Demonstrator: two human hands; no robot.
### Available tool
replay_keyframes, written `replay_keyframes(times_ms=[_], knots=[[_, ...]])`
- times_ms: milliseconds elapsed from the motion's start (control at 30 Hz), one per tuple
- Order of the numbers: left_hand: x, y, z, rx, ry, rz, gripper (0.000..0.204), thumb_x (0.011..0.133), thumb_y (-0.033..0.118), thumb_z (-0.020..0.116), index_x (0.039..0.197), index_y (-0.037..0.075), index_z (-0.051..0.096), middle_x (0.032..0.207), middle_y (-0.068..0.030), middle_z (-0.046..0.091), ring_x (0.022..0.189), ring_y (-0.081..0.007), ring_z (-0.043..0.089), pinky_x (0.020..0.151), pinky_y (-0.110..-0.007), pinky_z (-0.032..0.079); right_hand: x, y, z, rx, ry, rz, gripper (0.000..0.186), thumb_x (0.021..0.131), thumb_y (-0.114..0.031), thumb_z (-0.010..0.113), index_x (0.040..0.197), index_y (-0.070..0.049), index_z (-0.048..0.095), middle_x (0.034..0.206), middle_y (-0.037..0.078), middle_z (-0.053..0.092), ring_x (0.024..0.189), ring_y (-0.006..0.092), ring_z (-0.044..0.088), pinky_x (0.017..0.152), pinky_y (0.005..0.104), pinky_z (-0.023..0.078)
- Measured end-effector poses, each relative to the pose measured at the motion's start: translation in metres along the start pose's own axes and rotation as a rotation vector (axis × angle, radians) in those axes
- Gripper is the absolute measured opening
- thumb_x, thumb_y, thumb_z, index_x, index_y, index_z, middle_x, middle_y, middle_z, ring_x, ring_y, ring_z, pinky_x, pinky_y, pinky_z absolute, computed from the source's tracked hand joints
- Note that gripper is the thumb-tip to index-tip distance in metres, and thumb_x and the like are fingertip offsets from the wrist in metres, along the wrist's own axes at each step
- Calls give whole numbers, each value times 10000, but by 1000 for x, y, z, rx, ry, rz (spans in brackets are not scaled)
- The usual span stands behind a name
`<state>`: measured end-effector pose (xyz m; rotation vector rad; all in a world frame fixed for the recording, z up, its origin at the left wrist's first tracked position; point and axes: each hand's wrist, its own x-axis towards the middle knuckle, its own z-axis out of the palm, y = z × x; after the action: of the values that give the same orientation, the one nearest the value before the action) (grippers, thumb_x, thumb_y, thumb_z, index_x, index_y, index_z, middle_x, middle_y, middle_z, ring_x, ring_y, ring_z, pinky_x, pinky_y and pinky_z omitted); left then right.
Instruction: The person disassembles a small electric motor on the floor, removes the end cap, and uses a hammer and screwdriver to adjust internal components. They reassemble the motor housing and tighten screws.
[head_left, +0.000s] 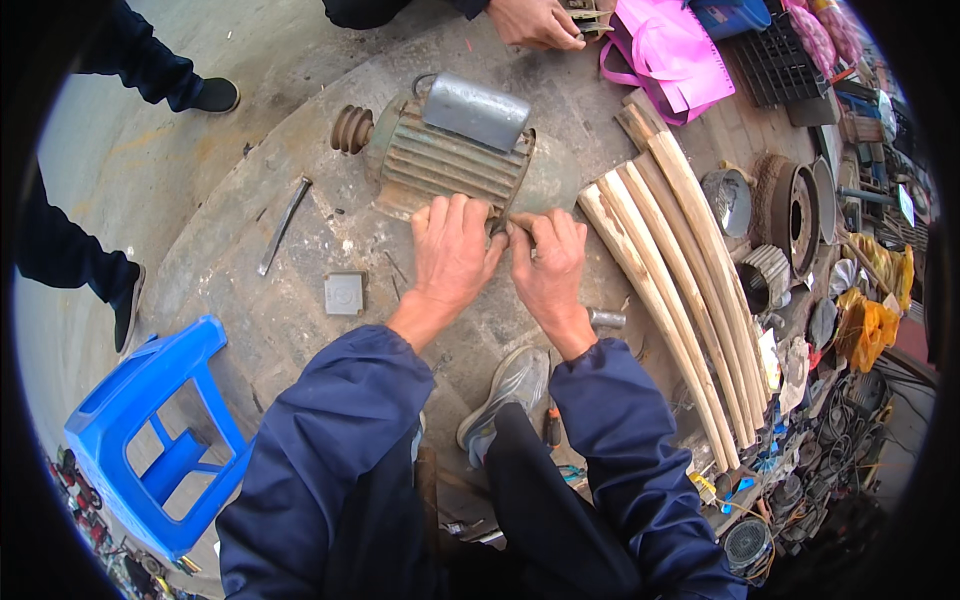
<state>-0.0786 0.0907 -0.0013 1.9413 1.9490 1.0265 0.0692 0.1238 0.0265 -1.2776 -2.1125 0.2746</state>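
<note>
Concrete floor: both hands at the motor

Your left hand and right hand are meeting at the motor's near side, fingertips bunching around a small dark piece; whether either is pinching it, cannot tell. The motor is lying just beyond, its grey cylinder facing up. Metal bar and square block are lying to your left, pale wooden poles right; blue stool is showing lower left.

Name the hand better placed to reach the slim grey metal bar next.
Probably the left hand: the slim grey metal bar lies left of both hands, so the right hand is farther.
</note>
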Motion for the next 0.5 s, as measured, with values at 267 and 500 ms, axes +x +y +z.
replay_keyframes(times_ms=[267,500], knots=[[-1,-3,1,17,-17,11,452,804,270,886,1129,114,614,1025,-61,601,1010,-279,572,924,-452,390,-6,2,1,49,3,51,150,875,-18,808,988,-89,741,887,56,645,857,272,623,801,415,406],[-1,-3,3,21,-4,9,476,777,274,902,1121,118,611,1028,-56,601,1008,-275,575,920,-450,389,-6,3,0,12,3,38,131,895,-37,821,996,-92,759,868,24,671,767,214,615,793,374,407]])
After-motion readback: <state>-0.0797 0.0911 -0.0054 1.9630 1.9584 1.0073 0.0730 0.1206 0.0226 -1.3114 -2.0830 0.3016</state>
